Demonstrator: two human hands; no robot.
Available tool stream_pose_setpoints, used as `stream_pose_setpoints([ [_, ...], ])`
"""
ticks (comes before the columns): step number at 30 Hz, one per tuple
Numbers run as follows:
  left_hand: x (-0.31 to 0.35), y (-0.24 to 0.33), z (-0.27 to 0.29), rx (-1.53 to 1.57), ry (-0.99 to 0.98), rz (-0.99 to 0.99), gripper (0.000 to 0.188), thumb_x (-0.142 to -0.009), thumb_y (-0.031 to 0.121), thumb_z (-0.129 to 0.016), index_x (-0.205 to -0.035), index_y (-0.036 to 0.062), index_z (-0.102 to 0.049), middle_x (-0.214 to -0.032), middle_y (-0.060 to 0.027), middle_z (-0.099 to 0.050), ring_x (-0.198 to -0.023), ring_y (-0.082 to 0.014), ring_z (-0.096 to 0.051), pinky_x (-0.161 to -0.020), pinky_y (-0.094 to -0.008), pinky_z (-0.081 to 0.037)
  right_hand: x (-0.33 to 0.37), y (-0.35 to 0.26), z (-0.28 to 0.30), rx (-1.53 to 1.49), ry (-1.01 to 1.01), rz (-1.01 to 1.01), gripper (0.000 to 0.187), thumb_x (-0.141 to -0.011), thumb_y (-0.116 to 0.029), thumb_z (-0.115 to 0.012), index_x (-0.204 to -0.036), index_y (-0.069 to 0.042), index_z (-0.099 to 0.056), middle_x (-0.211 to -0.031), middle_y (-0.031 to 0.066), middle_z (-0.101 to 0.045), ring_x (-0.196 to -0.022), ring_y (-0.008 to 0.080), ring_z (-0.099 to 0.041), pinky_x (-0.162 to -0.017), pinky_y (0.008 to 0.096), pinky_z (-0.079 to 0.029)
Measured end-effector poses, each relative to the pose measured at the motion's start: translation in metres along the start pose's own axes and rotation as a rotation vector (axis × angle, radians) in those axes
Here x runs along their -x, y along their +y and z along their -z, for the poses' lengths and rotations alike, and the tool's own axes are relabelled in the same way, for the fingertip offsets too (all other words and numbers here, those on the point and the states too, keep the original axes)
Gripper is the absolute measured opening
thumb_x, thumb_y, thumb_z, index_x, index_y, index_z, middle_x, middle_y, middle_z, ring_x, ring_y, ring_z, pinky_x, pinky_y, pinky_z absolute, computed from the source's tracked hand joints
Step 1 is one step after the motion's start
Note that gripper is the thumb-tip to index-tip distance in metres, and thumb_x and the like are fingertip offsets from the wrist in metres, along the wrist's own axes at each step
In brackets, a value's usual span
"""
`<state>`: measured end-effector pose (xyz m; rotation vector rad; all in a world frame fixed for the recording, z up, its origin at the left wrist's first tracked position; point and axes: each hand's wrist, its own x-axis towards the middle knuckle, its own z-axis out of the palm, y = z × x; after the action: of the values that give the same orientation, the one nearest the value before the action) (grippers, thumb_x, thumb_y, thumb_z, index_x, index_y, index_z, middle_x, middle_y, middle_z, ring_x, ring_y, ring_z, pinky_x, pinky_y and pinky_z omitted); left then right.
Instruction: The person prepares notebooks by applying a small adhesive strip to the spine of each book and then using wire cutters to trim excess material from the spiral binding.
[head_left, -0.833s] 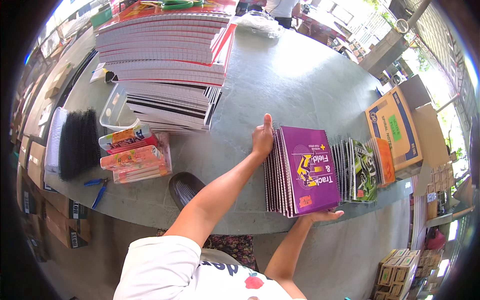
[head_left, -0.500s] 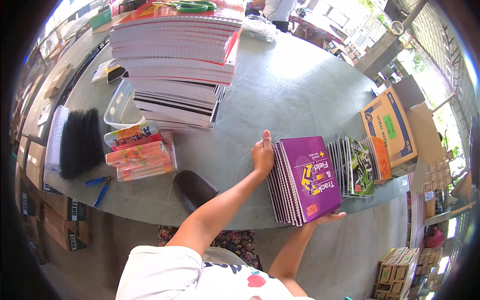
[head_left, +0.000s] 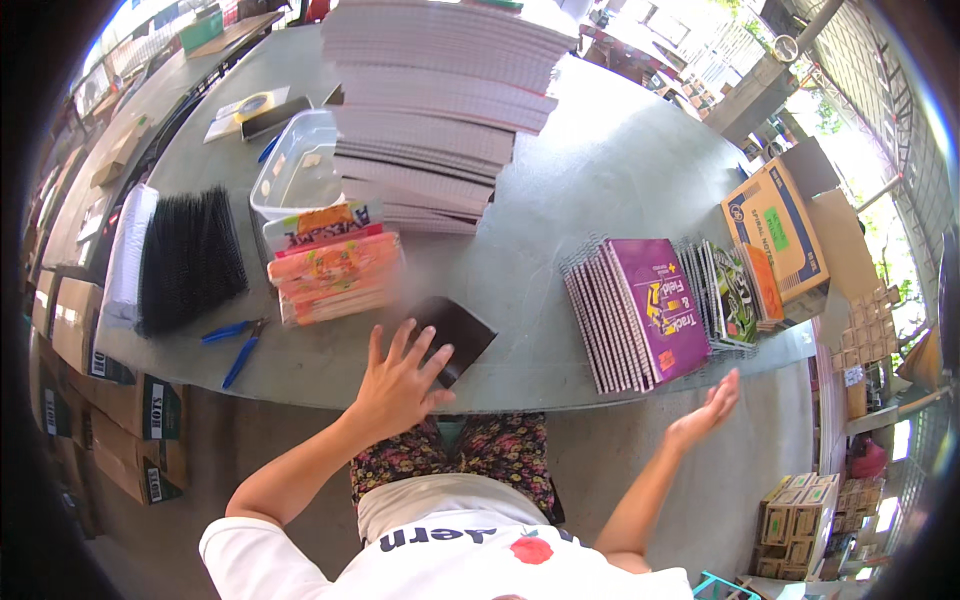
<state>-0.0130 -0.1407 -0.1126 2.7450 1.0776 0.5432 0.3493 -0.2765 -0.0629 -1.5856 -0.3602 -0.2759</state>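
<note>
Spreading its fingers wide, the left hand [head_left: 400, 382] is at a dark block [head_left: 466, 336], which pokes out ahead and to its right. I cannot tell if they touch; the fingers hide part of the block. The right hand [head_left: 704, 412], fingers loose and stretched out, is near the purple notebooks [head_left: 658, 312], ahead and a bit left of it. Past the left hand, a tall paper stack [head_left: 435, 125] is cut off on top.

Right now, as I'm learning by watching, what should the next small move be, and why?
Probably closing the left hand on the dark brown, flat-faced object: its spread fingers overlap that object in view, while the open right hand holds nothing, near the purple-fronted spiral notebooks.
</note>
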Motion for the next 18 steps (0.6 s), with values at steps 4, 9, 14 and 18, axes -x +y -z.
stream_pose_setpoints([
  [4,-0.023,-0.016,-0.043,0.154,0.143,-0.135,0.055,-0.077,0.040,-0.064,-0.122,0.0132,-0.051,-0.129,-0.0157,-0.044,-0.124,-0.0410,-0.032,-0.101,-0.0512,-0.033,-0.015,-0.056,-0.041,0.110,-0.569,0.526,0.044,-0.088,-0.026,-0.050,-0.125,-0.001,-0.049,-0.126,0.0128,-0.051,-0.119,0.0225,-0.045,-0.104,0.0367,-0.029],
  [9,-0.087,-0.021,-0.071,-0.095,0.385,-0.077,0.053,-0.074,0.018,-0.065,-0.123,0.0076,-0.048,-0.129,-0.0215,-0.041,-0.124,-0.0400,-0.035,-0.100,-0.0474,-0.036,-0.006,-0.079,-0.138,0.556,-1.020,0.907,0.055,-0.084,-0.037,-0.060,-0.123,0.000,-0.049,-0.128,0.0196,-0.048,-0.122,0.0329,-0.043,-0.103,0.0403,-0.031],
  [14,-0.039,-0.037,0.020,0.172,0.628,-0.185,0.032,-0.072,0.015,-0.064,-0.103,0.0092,-0.059,-0.111,-0.0109,-0.055,-0.105,-0.0308,-0.051,-0.090,-0.0434,-0.042,-0.034,-0.044,-0.190,0.712,-1.172,0.948,0.056,-0.080,-0.041,-0.064,-0.118,-0.001,-0.052,-0.121,0.0208,-0.052,-0.118,0.0335,-0.045,-0.097,0.0394,-0.036],
  [18,0.059,-0.120,0.092,-0.048,0.615,0.387,0.018,-0.074,0.019,-0.067,-0.079,0.0042,-0.058,-0.078,-0.0109,-0.058,-0.074,-0.0308,-0.057,-0.064,-0.0422,-0.046,-0.050,-0.018,-0.212,0.719,-1.369,0.524,0.039,-0.080,-0.036,-0.064,-0.095,0.000,-0.064,-0.087,0.0164,-0.064,-0.084,0.0251,-0.060,-0.074,0.0337,-0.046],
])
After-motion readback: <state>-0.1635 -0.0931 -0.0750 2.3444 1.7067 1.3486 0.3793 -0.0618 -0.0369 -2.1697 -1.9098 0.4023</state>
